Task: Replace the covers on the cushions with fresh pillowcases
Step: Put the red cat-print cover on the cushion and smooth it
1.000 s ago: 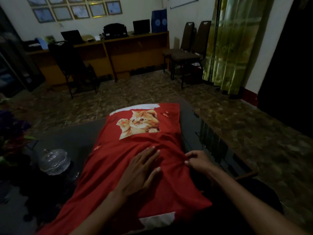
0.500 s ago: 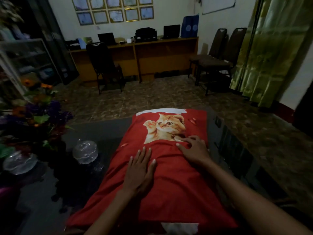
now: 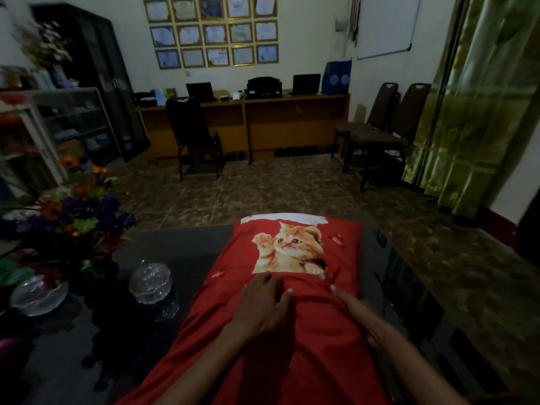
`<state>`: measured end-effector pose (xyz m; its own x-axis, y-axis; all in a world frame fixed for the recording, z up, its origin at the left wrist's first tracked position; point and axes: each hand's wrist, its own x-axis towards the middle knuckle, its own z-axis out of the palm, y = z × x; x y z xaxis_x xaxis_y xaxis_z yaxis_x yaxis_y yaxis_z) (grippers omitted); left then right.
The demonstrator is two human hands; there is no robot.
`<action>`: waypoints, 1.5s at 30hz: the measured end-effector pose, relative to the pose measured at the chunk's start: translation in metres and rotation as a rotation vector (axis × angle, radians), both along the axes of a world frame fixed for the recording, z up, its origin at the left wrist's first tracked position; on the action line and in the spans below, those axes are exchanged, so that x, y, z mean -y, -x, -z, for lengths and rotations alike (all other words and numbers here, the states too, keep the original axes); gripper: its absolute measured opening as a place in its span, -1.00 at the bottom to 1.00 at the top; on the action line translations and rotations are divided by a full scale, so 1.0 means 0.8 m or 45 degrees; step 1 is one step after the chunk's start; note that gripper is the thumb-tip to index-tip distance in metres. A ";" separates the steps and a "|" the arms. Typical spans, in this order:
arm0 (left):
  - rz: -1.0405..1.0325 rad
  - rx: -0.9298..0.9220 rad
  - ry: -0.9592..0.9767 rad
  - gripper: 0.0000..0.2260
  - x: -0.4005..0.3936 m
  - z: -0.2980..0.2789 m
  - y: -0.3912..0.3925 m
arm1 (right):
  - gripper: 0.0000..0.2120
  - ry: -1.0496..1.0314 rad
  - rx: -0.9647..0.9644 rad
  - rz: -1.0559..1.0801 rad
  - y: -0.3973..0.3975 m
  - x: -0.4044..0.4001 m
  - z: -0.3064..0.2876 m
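A cushion lies lengthwise on the dark glass table, inside a red pillowcase printed with an orange kitten. A strip of white cushion shows at the far end. My left hand rests flat on the red cloth just below the kitten, fingers spread. My right hand lies along the cushion's right side, fingers straight, pressing the cloth there. The near end of the cushion is out of frame.
A clear lidded glass bowl and a glass dish stand on the table's left, beside a bouquet of purple and orange flowers. Beyond the table: tiled floor, a wooden desk, dark chairs, a green curtain.
My left hand slid up the pillowcase toward the kitten. My right hand drew back from the kitten's edge to the cushion's right side. The camera tilted up.
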<state>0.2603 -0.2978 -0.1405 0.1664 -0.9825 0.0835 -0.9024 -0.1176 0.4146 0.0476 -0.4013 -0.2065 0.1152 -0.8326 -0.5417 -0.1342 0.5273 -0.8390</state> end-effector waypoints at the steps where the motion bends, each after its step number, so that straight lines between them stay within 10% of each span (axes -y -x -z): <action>1: 0.049 -0.030 0.014 -0.55 0.004 -0.005 0.013 | -0.26 0.010 0.055 -0.013 -0.002 -0.004 -0.006; 7: 0.110 -0.347 -0.013 -0.33 0.022 -0.058 0.070 | -0.86 0.382 0.133 0.130 -0.010 -0.010 -0.080; 12: 0.215 -0.889 0.060 -0.22 0.046 -0.136 0.066 | -0.89 0.819 0.059 0.071 -0.008 0.017 -0.205; 17: 0.267 -1.288 0.069 -0.80 0.049 -0.174 0.056 | -0.70 1.115 -0.216 -0.163 -0.024 0.026 -0.298; 25: 0.241 -1.208 0.159 -0.14 0.067 -0.165 0.019 | -0.76 0.782 -0.157 -0.573 -0.089 -0.001 -0.262; 30: 0.150 -1.230 0.002 -0.54 0.056 -0.157 -0.036 | -0.90 0.611 0.184 -0.433 -0.113 -0.006 -0.255; 33: 0.135 -1.191 -0.206 -0.63 0.035 -0.152 -0.077 | -0.77 0.913 -0.191 -0.269 -0.097 -0.002 -0.213; 40: -0.152 -0.843 -0.337 -0.17 -0.008 -0.092 -0.144 | -0.05 0.383 -0.704 -0.301 -0.082 -0.059 -0.088; 45: -0.281 -0.954 -0.271 -0.14 -0.021 -0.040 -0.155 | -0.48 0.529 -0.633 -0.010 -0.097 -0.067 -0.067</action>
<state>0.3843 -0.2810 -0.1082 0.2957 -0.9029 -0.3120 -0.3402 -0.4047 0.8488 0.1248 -0.3480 -0.1527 -0.0592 -0.9845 -0.1648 -0.5621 0.1693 -0.8095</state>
